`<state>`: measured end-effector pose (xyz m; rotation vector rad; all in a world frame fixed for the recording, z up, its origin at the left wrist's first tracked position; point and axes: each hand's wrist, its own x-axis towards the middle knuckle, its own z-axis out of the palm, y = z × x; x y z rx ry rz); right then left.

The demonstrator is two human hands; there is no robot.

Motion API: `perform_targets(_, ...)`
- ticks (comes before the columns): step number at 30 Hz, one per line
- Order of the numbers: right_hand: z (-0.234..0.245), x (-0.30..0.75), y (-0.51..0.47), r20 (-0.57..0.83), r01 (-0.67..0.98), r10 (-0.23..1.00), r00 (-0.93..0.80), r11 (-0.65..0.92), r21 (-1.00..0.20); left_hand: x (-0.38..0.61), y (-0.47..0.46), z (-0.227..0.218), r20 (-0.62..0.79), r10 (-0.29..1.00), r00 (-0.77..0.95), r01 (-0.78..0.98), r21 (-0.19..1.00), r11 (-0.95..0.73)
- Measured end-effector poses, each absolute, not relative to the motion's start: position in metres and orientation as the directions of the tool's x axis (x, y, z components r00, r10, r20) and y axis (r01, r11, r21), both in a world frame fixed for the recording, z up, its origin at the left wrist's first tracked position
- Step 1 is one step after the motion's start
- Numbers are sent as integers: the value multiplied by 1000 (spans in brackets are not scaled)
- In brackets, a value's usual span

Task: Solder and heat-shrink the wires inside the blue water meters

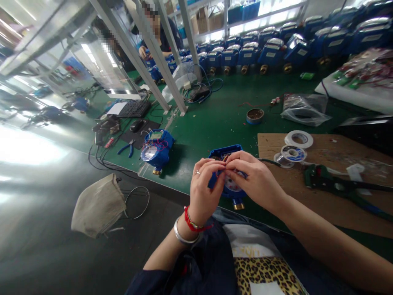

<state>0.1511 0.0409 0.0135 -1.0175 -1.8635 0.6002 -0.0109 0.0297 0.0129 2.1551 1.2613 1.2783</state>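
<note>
A blue water meter with a round dial and a brass fitting sits at the bench edge in front of me, its upper housing uncovered. Above it my left hand and my right hand meet, fingertips pinched together. Whatever lies between the fingers is too small and covered to name. Both hands hide much of the meter's middle. To the left stands a second blue water meter, with red wires looped over its dial and a display on top.
Solder spools, a white tape roll and a green-black tool lie on cardboard at right. Blue pliers lie left, near a metal post. Several blue meters line the back. A co-worker's hand shows beyond.
</note>
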Motion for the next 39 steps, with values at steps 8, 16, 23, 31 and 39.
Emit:
perform_targets(8, 17, 154, 39, 540, 418, 811, -225, 581, -699, -14, 33, 22, 364, 900, 239, 548, 715, -435)
perform_targets(16, 12, 169, 47, 526, 421, 846, -86, 510, -750, -14, 42, 22, 270, 941, 206, 499, 797, -338)
perform_targets(23, -3, 188, 61, 467, 580, 878, -99, 433, -690, -13, 47, 20, 186, 976, 116, 501, 838, -219)
perform_targets(31, -3, 171, 68, 467, 638, 866, -178, 463, -615, -9, 52, 28, 110, 987, 120, 517, 842, -156)
perform_targets(39, -6, 173, 81, 439, 586, 831, -341, 553, -592, -18, 74, 25, 3, 993, 118, 438, 897, -54)
